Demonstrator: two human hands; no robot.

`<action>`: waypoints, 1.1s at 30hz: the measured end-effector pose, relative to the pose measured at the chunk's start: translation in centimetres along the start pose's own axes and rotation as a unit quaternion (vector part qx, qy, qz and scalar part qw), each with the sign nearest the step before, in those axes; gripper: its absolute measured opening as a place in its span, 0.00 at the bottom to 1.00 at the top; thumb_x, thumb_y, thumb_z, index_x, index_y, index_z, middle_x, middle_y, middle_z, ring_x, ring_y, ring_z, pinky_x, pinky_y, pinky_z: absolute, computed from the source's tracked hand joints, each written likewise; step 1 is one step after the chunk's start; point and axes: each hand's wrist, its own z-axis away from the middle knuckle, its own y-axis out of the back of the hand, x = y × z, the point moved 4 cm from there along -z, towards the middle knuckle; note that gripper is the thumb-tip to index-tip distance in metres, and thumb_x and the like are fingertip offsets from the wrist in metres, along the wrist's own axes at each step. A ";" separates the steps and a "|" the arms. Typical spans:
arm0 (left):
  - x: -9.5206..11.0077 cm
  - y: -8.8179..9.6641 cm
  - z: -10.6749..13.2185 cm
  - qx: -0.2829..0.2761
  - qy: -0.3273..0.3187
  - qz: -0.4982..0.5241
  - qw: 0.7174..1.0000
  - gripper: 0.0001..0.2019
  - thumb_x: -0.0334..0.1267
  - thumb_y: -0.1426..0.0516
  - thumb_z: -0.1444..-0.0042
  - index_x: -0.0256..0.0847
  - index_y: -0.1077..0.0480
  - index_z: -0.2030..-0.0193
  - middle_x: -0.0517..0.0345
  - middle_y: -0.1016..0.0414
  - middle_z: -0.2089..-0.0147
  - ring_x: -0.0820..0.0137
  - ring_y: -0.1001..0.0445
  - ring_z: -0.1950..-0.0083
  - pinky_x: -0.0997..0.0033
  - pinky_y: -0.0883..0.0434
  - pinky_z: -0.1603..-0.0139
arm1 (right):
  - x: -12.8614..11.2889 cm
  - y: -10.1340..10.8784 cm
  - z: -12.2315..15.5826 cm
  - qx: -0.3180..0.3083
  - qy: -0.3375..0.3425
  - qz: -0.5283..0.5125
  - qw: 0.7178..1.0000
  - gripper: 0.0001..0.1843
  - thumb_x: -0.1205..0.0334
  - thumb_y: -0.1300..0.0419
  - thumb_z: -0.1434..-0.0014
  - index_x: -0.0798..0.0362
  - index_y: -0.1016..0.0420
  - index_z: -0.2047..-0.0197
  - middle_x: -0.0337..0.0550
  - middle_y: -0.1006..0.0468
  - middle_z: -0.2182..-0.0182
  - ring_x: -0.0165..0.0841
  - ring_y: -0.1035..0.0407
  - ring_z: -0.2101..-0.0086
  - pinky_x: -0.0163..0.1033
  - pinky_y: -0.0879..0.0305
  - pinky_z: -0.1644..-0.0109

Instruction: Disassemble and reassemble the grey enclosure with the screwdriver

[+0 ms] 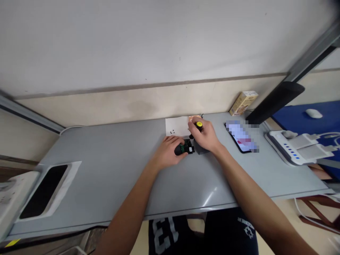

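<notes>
My left hand (168,151) is closed around a small black device (187,147) with a green circuit board showing, steadying it on the grey table. In my right hand (208,136) is a screwdriver (199,125) with a yellow-capped dark handle, its tip close to the device's upper right edge. Whether the tip touches the device I cannot tell. Under my right hand lies a dark grey block (201,148), partly covered. Behind both hands rests a white sheet (174,123) carrying several tiny black pieces (172,131), perhaps screws.
To the right lie a phone (240,138) with a lit screen and a white power strip (289,152) with plugged-in chargers. A carton (243,102) stands by the wall, beside a black post (276,102). At far left, a black slab (45,191) rests on white paper.
</notes>
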 end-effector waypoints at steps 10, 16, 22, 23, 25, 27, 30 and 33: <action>0.3 0.1 -0.2 -0.010 -0.027 -0.022 0.999 0.10 0.41 0.38 0.38 0.45 0.27 0.51 0.55 0.25 0.39 0.58 0.28 0.40 0.52 0.34 0.38 | 2.6 -1.3 0.2 0.005 -0.083 -0.354 0.932 0.20 0.37 0.40 0.36 0.46 0.27 0.58 0.31 0.41 0.79 0.27 0.45 0.80 0.36 0.44 0.75; 0.3 0.0 -0.2 0.005 -0.037 -0.021 0.999 0.10 0.40 0.38 0.38 0.45 0.26 0.50 0.54 0.24 0.40 0.59 0.27 0.40 0.52 0.34 0.37 | 2.6 -1.0 0.0 -0.003 -0.120 -0.426 0.897 0.21 0.38 0.38 0.38 0.47 0.28 0.59 0.39 0.29 0.66 0.30 0.30 0.68 0.39 0.32 0.63; 0.1 -0.1 -0.1 0.012 -0.037 -0.021 0.999 0.10 0.41 0.38 0.38 0.46 0.25 0.50 0.54 0.23 0.41 0.59 0.26 0.41 0.51 0.33 0.37 | 3.6 -0.8 0.2 0.024 -0.113 -0.395 0.911 0.26 0.42 0.32 0.42 0.46 0.45 0.65 0.30 0.31 0.74 0.25 0.40 0.79 0.35 0.41 0.73; 0.1 -0.1 -0.1 0.013 -0.039 -0.022 0.999 0.10 0.41 0.38 0.38 0.46 0.25 0.50 0.54 0.23 0.41 0.59 0.26 0.41 0.52 0.34 0.37 | 3.5 -0.9 0.1 0.029 -0.109 -0.389 0.914 0.26 0.41 0.32 0.41 0.46 0.44 0.65 0.29 0.35 0.77 0.25 0.44 0.80 0.35 0.44 0.75; 0.1 -0.2 -0.1 0.016 -0.041 -0.024 0.999 0.10 0.41 0.37 0.38 0.46 0.25 0.50 0.54 0.23 0.41 0.59 0.26 0.41 0.52 0.34 0.37 | 3.2 -1.1 0.0 0.029 -0.108 -0.395 0.912 0.24 0.36 0.37 0.40 0.46 0.41 0.64 0.29 0.40 0.79 0.26 0.47 0.80 0.35 0.45 0.75; 0.1 -0.1 0.0 0.018 -0.041 -0.028 0.999 0.10 0.41 0.37 0.38 0.46 0.24 0.51 0.54 0.23 0.41 0.59 0.26 0.41 0.52 0.34 0.37 | 2.7 -1.2 0.0 0.013 -0.121 -0.416 0.901 0.24 0.32 0.43 0.37 0.46 0.35 0.61 0.32 0.40 0.77 0.28 0.44 0.78 0.37 0.42 0.73; 0.1 0.0 0.0 0.020 -0.039 -0.029 0.999 0.10 0.41 0.37 0.38 0.46 0.24 0.51 0.55 0.23 0.41 0.59 0.26 0.41 0.52 0.33 0.38 | 2.1 -1.1 0.0 -0.006 -0.137 -0.440 0.888 0.22 0.36 0.42 0.36 0.47 0.30 0.61 0.38 0.33 0.71 0.30 0.35 0.72 0.39 0.35 0.66; 0.2 0.0 0.0 0.019 -0.039 -0.027 0.999 0.10 0.41 0.38 0.38 0.47 0.24 0.50 0.56 0.23 0.41 0.60 0.26 0.41 0.52 0.34 0.37 | 2.2 -0.6 0.3 0.000 -0.123 -0.449 0.885 0.19 0.44 0.33 0.40 0.48 0.34 0.66 0.38 0.28 0.62 0.30 0.29 0.65 0.39 0.32 0.61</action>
